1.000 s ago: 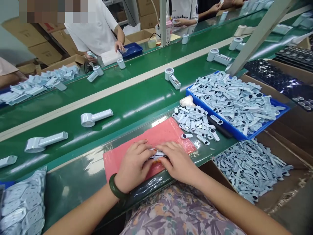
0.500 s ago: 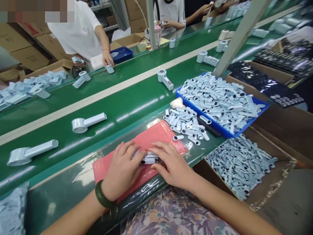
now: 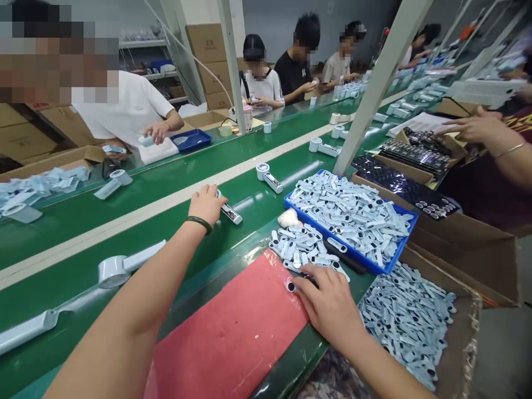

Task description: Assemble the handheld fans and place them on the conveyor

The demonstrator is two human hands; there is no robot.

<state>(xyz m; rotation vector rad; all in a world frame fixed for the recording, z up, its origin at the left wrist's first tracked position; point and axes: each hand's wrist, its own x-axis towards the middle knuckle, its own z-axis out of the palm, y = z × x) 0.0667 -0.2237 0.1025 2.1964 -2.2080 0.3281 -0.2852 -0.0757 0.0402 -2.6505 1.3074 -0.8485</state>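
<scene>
My left hand (image 3: pixel 206 205) reaches out over the green belt, its fingers closed around the round head of a light-blue casing with a long handle (image 3: pixel 231 214). The handle sticks out to the right, its open side showing parts inside. My right hand (image 3: pixel 328 296) is low at the right end of the red mat (image 3: pixel 236 321), thumb and fingers closed on a small light-blue cover with a black dot (image 3: pixel 290 286). Most of that cover is hidden under the fingers. Just beyond lies a loose pile of similar covers (image 3: pixel 297 244).
A blue tray (image 3: pixel 390 269) heaped with covers stands right of the pile, above a cardboard box (image 3: pixel 469 332) holding more. Other casings (image 3: pixel 113 271) lie along the belt (image 3: pixel 183 191). A metal post (image 3: pixel 369 94) rises behind the tray. Co-workers sit across the belt; another person's hand (image 3: pixel 482 124) is at right.
My hands have parted from the casing between them on the mat. The left has gone forward to the belt, the right to the covers. The view has tilted up.
</scene>
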